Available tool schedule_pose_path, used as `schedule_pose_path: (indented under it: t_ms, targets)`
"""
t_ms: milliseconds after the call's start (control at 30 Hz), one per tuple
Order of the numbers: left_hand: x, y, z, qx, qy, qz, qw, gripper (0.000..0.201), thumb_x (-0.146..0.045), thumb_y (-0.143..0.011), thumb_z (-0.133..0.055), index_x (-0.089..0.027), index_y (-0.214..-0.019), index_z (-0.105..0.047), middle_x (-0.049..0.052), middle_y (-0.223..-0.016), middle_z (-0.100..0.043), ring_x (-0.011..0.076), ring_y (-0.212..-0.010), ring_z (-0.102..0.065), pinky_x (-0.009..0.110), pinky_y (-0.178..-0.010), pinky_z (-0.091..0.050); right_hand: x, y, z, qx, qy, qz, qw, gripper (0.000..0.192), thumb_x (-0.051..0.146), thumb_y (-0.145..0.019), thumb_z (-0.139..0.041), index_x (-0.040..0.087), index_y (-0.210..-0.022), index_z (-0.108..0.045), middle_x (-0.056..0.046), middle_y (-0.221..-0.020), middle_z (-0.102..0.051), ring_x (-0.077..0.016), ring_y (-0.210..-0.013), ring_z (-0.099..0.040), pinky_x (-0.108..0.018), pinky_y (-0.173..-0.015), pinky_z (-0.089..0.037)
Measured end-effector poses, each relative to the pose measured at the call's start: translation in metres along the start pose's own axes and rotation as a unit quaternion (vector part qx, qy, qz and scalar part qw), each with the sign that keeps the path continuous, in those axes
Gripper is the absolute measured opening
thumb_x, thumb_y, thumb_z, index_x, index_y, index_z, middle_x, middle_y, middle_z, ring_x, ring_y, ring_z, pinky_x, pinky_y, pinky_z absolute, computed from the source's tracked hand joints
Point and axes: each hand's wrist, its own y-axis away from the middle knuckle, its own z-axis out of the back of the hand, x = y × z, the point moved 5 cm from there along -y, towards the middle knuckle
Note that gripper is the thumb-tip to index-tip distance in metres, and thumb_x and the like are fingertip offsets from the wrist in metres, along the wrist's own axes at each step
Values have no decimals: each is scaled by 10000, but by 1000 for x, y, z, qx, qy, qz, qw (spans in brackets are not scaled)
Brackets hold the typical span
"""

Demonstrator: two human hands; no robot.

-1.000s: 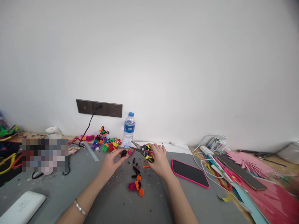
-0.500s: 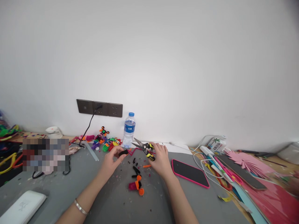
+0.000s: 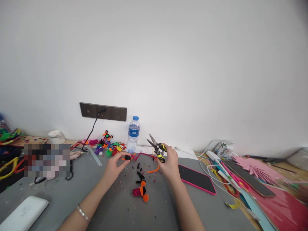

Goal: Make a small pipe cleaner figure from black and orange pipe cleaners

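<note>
Between the thumb and fingers of my left hand (image 3: 115, 167) is a small black fuzzy piece (image 3: 127, 158) with a bit of orange beside it. My right hand (image 3: 170, 162) grips the black and yellow handles of a pair of scissors (image 3: 157, 148), blades apart and pointing up and left. A zigzag magenta pipe cleaner (image 3: 140, 154) lies between the hands, and a bent orange pipe cleaner (image 3: 154, 170) is below the scissors. Nearer me are black pipe cleaner pieces (image 3: 140, 176) and a magenta bundle (image 3: 137, 192) with orange coils (image 3: 145, 198).
A water bottle (image 3: 133, 134) stands by the wall, beside several colourful pipe cleaner figures (image 3: 118, 148). A pink-cased phone (image 3: 197, 179) lies right of my right hand. A white power bank (image 3: 24, 213) is at front left. Cables and coloured paper (image 3: 286, 205) crowd the right side.
My right hand has moved right and slightly up with the scissors, away from my left hand. The black piece in my left hand has turned, showing a rounder end.
</note>
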Motion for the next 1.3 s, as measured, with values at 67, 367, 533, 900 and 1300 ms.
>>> schedule_pose_path:
  t_ms: [67, 367, 533, 900, 1300]
  targets:
    - [1, 0, 0, -7, 0, 5, 1000, 194, -333, -813, -617, -220, -943, -706, 65, -1005, -747, 245, -908, -677, 366, -824, -547, 3, 0, -1, 20, -3, 12, 1000, 505, 153, -709, -556, 238, -1199, -470, -79, -1067, -592, -294, -997, -526, -461, -915, -381]
    - [2, -2, 7, -52, -2, 17, 999, 202, -375, -719, -699, -201, -817, -671, 44, -831, -733, 227, -798, -663, 348, -755, -535, 37, 7, -13, 160, -35, 99, 981, 607, 76, -621, -569, 225, -1203, -484, -84, -1097, -581, -290, -1021, -504, -449, -950, -361]
    - [5, -1, 5, -56, 18, 23, 998, 192, -321, -706, -709, -200, -824, -618, 30, -809, -683, 218, -797, -633, 337, -752, -509, 50, 11, -19, 209, -46, 101, 971, 585, 94, -633, -590, 235, -1193, -498, -77, -1107, -583, -292, -1021, -496, -435, -934, -363]
    - [-10, -2, 8, -47, 29, -12, 998, 212, -247, -718, -625, -217, -638, -431, -17, -704, -534, 176, -712, -535, 269, -686, -444, 52, 13, -23, 232, -24, 98, 967, 550, 119, -658, -628, 222, -1187, -517, -69, -1107, -583, -275, -1010, -484, -436, -942, -347]
    - [-10, 0, 7, -51, 37, -9, 998, 229, -292, -731, -654, -220, -680, -442, -6, -739, -556, 183, -753, -554, 281, -722, -475, 50, 14, -23, 248, -68, 83, 963, 528, 106, -655, -583, 242, -1160, -513, -50, -1069, -638, -248, -990, -568, -370, -880, -384]
